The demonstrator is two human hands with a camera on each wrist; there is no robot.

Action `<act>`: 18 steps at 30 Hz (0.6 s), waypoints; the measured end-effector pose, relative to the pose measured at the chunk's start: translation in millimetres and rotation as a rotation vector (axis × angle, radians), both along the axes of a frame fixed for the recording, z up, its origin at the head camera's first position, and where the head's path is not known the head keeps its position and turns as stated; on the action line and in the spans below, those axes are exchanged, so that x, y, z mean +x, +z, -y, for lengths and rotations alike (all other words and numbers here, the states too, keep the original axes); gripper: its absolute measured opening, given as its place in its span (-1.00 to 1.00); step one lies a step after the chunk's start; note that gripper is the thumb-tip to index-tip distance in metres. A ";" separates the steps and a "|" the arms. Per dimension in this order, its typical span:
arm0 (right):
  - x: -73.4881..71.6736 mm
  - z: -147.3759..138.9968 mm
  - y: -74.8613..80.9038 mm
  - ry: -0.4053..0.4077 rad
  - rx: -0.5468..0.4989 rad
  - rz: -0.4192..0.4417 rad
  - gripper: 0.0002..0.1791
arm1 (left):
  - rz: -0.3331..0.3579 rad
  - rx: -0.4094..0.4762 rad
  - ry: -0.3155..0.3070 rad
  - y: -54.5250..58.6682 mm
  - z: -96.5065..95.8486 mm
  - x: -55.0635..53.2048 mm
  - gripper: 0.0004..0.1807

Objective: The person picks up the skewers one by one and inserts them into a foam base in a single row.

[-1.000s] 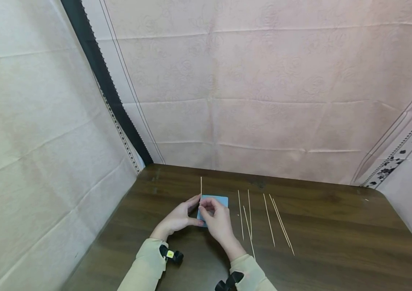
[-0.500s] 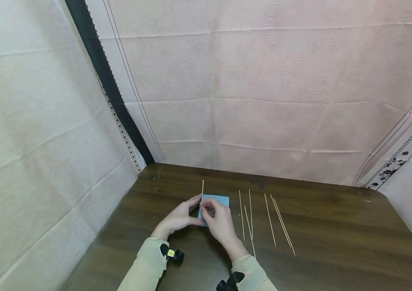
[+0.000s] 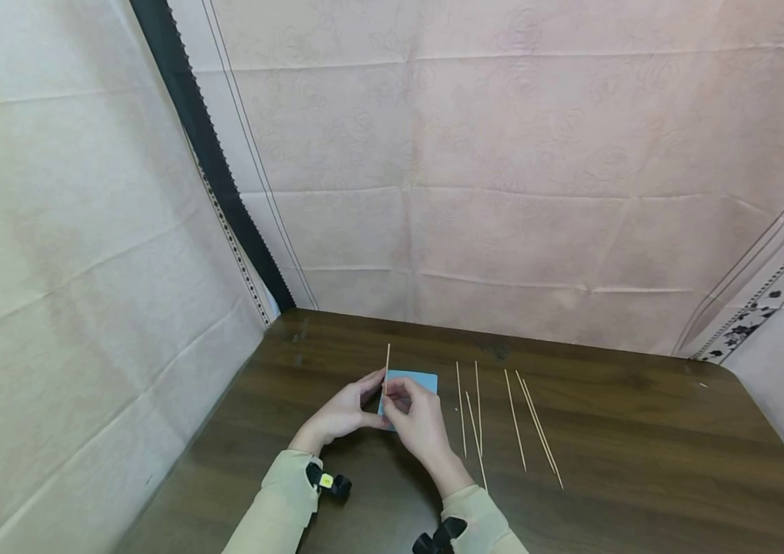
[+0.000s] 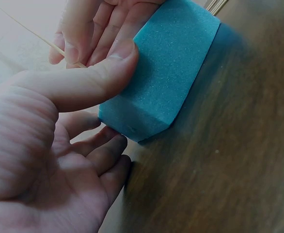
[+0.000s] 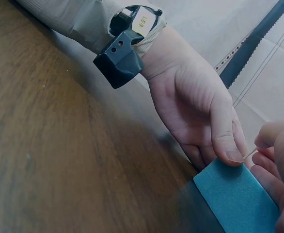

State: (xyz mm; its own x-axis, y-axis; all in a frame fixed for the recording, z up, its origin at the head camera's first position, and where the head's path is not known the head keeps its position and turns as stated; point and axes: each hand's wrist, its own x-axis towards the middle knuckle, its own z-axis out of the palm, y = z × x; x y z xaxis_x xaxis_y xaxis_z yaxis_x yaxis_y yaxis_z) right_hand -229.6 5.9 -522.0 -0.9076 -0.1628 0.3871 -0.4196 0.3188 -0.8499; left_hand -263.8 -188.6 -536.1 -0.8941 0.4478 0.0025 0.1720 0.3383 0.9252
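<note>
A light blue foam block (image 3: 422, 379) lies on the table, partly covered by both hands in the head view. My left hand (image 3: 336, 415) grips its left end, thumb on one side and fingers on the other; the left wrist view shows that thumb on the blue block (image 4: 178, 63). My right hand (image 3: 422, 427) pinches a thin wooden stick (image 3: 388, 358) between thumb and fingertips. The stick stands nearly upright at the block's left end. Its lower tip is hidden by the fingers, so I cannot tell how deep it sits.
Several loose thin sticks (image 3: 512, 419) lie on the dark wooden table (image 3: 641, 431) to the right of the hands. Pale cloth (image 3: 516, 192) hangs behind the table and at its sides. A black wrist device (image 3: 332, 485) is strapped on each sleeve.
The upright stick's top has sunk slightly relative to the block. Both hands keep almost the same hold. The whole head view has shifted a little.
</note>
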 end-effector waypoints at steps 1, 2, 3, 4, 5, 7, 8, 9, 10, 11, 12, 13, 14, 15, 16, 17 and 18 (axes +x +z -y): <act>0.2 0.0 0.2 0.001 0.000 -0.002 -0.83 | 0.002 0.000 0.001 0.1 0.0 -0.1 0.11; 0.1 -0.1 0.2 0.000 -0.001 -0.001 -0.83 | 0.001 0.000 0.001 0.1 0.0 -0.1 0.11; 0.2 0.0 0.4 0.001 -0.003 0.000 -0.82 | 0.002 0.000 0.002 0.1 0.0 -0.2 0.11; 0.2 -0.1 0.5 0.000 -0.004 0.000 -0.81 | 0.002 0.001 0.001 0.3 -0.1 -0.3 0.11; -0.1 -0.1 0.5 -0.001 -0.003 0.002 -0.80 | 0.001 0.001 0.000 0.2 0.0 -0.4 0.11; -0.3 -0.1 0.3 -0.002 -0.003 0.002 -0.79 | 0.000 0.002 -0.002 0.0 0.2 -0.6 0.11; -0.6 -0.1 0.1 -0.003 -0.004 0.009 -0.78 | -0.001 0.003 -0.003 0.0 0.2 -0.6 0.11; -0.9 -0.1 -0.2 -0.003 -0.003 0.010 -0.78 | -0.001 0.002 -0.004 -0.1 0.3 -0.5 0.11; -1.1 0.0 -0.5 -0.003 0.000 0.012 -0.77 | -0.001 0.001 -0.004 -0.1 0.5 -0.3 0.11; -1.4 0.0 -0.9 -0.004 0.003 0.012 -0.77 | -0.002 -0.002 -0.004 0.1 0.5 0.0 0.11; -1.5 0.0 -1.1 -0.003 0.005 0.012 -0.77 | -0.003 -0.002 -0.004 0.3 0.5 0.3 0.11; -1.6 0.0 -1.5 -0.003 0.007 0.013 -0.77 | -0.004 -0.002 -0.004 0.4 0.5 0.6 0.11; -1.5 0.0 -1.7 -0.004 0.011 0.013 -0.76 | -0.006 -0.003 -0.004 0.6 0.5 1.0 0.11; -1.2 0.0 -1.8 -0.004 0.011 0.013 -0.76 | -0.005 -0.005 -0.004 0.9 0.5 1.5 0.11; -0.9 -0.1 -1.9 -0.003 0.010 0.011 -0.76 | -0.004 -0.005 -0.004 1.0 0.5 2.0 0.11; -0.4 -0.2 -2.0 -0.002 0.007 0.011 -0.76 | -0.007 -0.002 -0.006 0.7 0.6 2.5 0.11; -0.1 -0.2 -2.5 -0.002 0.006 0.009 -0.76 | -0.004 -0.001 -0.006 0.4 0.7 3.0 0.11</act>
State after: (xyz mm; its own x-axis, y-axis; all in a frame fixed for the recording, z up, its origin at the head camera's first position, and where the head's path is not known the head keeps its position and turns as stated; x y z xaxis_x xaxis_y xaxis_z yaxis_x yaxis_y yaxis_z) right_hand -229.6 6.1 -524.5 -0.9115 -0.1636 0.3775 -0.4110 0.3250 -0.8517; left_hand -260.9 -189.3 -535.7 -0.8916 0.4527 0.0051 0.1772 0.3385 0.9241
